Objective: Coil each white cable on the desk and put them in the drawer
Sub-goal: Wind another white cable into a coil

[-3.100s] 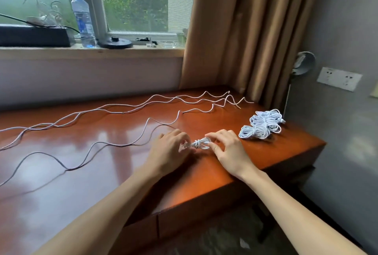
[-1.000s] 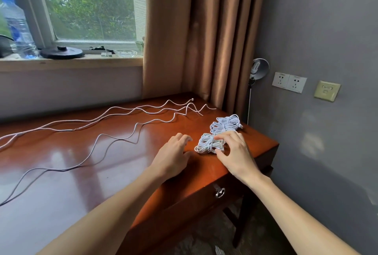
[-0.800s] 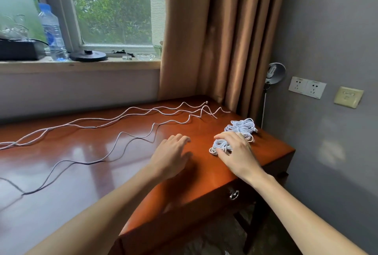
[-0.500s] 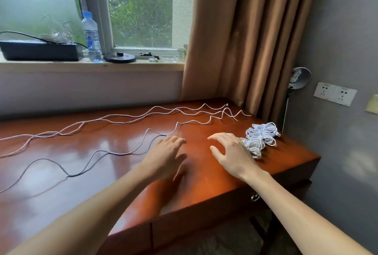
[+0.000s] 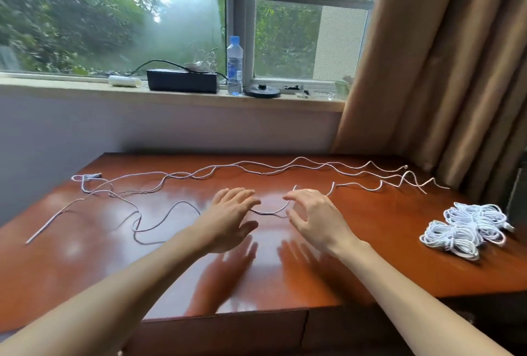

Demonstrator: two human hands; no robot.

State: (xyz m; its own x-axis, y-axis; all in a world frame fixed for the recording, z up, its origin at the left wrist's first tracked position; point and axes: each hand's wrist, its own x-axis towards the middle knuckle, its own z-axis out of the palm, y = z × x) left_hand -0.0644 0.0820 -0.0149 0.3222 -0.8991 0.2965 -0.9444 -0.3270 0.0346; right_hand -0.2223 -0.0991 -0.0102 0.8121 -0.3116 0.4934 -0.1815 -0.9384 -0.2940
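A wide window point(image 5: 114, 13) fills the back of the view, with green trees behind the glass. A brown curtain point(image 5: 445, 70) hangs in folds at its right side. Below them stands a glossy red-brown wooden desk point(image 5: 376, 258), and two bare forearms reach over its front edge.

The left hand point(image 5: 231, 218) is above the middle of the desk with the fingers straight and together; it holds nothing. The right hand point(image 5: 313, 218) is just beside it, the fingers spread and only a little bent, and it also holds nothing. I cannot tell if the fingertips touch the wood.

One loose white cable point(image 5: 268, 213) lies on the desk and passes between the two hands, then runs in waves to the left edge and to the right. More loose white cables point(image 5: 228, 166) lie stretched along the far side of the desk. Near the right edge, well apart from the hands, rests a pile of coiled white cables point(image 5: 464, 227).

On the windowsill point(image 5: 71, 86) there is a black box point(image 5: 182, 84), and just beside it, on its right, an upright water bottle point(image 5: 234, 67) with a blue cap. Right of the bottle lies a black round disc point(image 5: 262, 90). Left of the box lies a small white cylinder point(image 5: 124, 80).
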